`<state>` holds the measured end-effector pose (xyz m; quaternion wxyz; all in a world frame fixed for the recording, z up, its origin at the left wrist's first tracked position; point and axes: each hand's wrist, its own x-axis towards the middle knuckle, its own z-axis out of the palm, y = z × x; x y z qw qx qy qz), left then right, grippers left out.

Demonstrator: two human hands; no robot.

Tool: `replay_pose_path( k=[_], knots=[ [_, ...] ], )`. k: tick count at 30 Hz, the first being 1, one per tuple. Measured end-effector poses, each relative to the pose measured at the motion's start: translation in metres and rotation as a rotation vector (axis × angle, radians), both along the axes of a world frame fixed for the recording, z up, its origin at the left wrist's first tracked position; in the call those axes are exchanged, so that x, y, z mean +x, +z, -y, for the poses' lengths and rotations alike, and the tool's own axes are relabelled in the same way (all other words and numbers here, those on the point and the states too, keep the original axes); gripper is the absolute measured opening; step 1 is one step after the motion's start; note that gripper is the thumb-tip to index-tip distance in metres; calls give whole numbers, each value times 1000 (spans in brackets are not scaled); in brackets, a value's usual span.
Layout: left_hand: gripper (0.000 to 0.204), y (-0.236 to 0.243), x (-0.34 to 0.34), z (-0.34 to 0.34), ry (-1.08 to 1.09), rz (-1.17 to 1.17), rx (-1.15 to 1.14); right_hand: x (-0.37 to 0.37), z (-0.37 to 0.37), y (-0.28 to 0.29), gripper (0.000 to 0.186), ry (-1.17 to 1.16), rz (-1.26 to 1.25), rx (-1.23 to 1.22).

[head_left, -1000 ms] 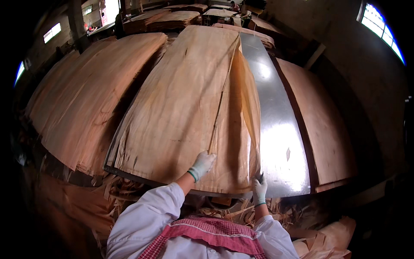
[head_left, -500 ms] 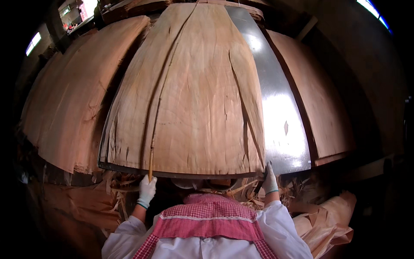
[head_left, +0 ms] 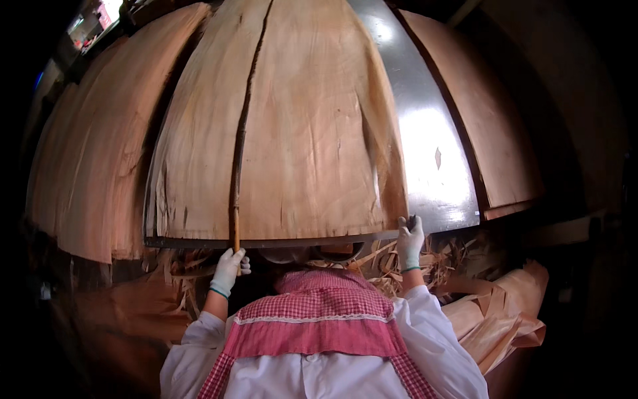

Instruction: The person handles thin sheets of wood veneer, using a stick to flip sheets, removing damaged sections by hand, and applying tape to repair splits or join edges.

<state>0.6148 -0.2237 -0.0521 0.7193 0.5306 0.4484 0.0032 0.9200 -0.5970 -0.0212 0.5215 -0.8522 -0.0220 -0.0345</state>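
In the middle lies a broad sheet of pale wood veneer point(head_left: 312, 159) on a shiny grey metal plate point(head_left: 442, 193), whose bare right strip reflects light. A long thin wooden stick point(head_left: 236, 179) runs lengthwise over the veneer. My left hand point(head_left: 229, 271), in a white glove, is closed round the stick's near end, just off the plate's front edge. At the veneer's near right corner, my gloved right hand point(head_left: 410, 245) pinches the edge between thumb and fingers. Along that right side the veneer is split and bulges up in a fold.
Stacks of veneer stand on the left point(head_left: 100, 146) and on the right point(head_left: 475, 113), with dark gaps beside the plate. Torn veneer strips point(head_left: 435, 256) litter the area below the front edge. A crumpled veneer roll point(head_left: 498, 319) lies at lower right.
My right hand has moved onto the veneer's near right corner and taken hold of it. The veneer's right fold has shifted. My left hand has turned slightly, still gripping the stick; the view has tilted down.
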Motion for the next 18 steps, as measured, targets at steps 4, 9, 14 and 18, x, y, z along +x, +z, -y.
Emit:
replay_pose_path(
  k=[4,9,14,18],
  knots=[
    [26,0,1,-1,-62,-8,-28,-16,-9,35,17,2,341,-396],
    [20,-3,10,-4,-52,9,-11,-8,10,-9,28,-85,226,-521],
    [25,14,33,-31,1,-13,1087,-31,6,-14,13,23,5,-418],
    [28,53,21,-20,-76,-155,1119,-84,-52,-16,15,757,-35,-351]
  ],
)
